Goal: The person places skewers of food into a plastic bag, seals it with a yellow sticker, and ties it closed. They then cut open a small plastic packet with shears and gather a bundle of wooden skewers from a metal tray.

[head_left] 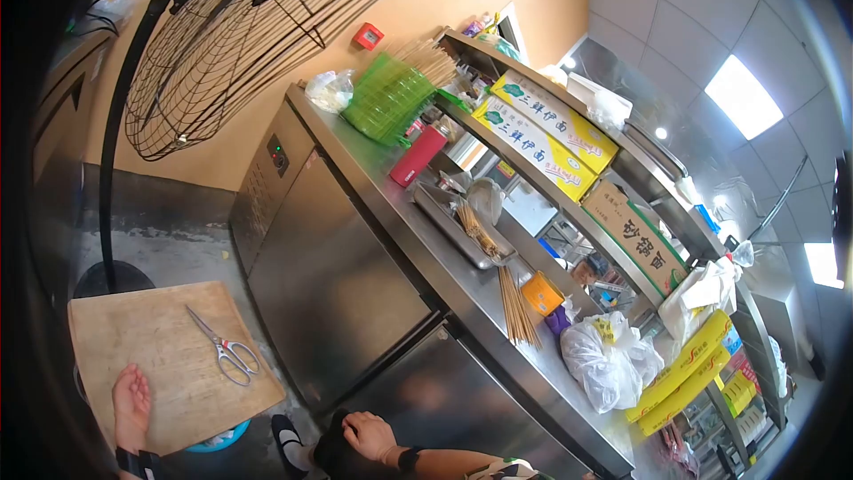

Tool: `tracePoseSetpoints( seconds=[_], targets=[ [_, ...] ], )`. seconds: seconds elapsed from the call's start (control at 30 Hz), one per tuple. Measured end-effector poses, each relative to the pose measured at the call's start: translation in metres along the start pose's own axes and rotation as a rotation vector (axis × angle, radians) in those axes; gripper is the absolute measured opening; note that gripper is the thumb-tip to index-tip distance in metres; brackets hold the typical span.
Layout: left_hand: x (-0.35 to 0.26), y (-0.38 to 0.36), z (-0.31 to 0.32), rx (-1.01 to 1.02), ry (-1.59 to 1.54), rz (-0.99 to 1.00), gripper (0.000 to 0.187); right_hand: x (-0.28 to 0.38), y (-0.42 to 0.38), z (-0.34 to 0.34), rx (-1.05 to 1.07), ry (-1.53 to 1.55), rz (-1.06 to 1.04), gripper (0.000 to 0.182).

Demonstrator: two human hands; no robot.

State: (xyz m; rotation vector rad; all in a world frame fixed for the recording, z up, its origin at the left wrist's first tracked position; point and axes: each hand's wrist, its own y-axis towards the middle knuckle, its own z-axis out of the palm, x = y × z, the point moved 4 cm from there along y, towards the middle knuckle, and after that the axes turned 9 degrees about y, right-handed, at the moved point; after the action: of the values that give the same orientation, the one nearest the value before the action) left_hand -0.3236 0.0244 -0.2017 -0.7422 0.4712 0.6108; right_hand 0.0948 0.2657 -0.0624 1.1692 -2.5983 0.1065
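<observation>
My left hand (132,396) is over the near left part of a wooden cutting board (151,320), palm turned up, fingers loosely curled, with nothing visible in it. A pair of scissors (225,348) lies on the board to its right, blades toward the far side and handles nearer me. My right hand (369,436) rests on my dark-clothed knee (333,446), fingers spread and holding nothing. Under the board's near edge, part of a blue basin (227,437) shows.
A steel counter (355,160) holds a green basket (388,98) of skewers, a red flask (418,156), a metal tray (458,222), loose skewers (517,307) and plastic bags (604,360). Boxes (542,138) sit on the shelf. A standing fan (240,53) is at upper left.
</observation>
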Motion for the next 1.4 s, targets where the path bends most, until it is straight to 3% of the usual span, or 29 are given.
tracePoseSetpoints(
  seconds=[0.53,1.4],
  targets=[
    [0.007,0.051,-0.042,0.206,0.067,-0.041,0.021,-0.003,0.001,-0.006,0.02,0.048,0.041,0.021],
    [0.011,0.053,-0.053,0.175,0.113,-0.053,0.02,-0.002,-0.001,-0.008,0.034,0.043,0.063,0.023]
  ],
)
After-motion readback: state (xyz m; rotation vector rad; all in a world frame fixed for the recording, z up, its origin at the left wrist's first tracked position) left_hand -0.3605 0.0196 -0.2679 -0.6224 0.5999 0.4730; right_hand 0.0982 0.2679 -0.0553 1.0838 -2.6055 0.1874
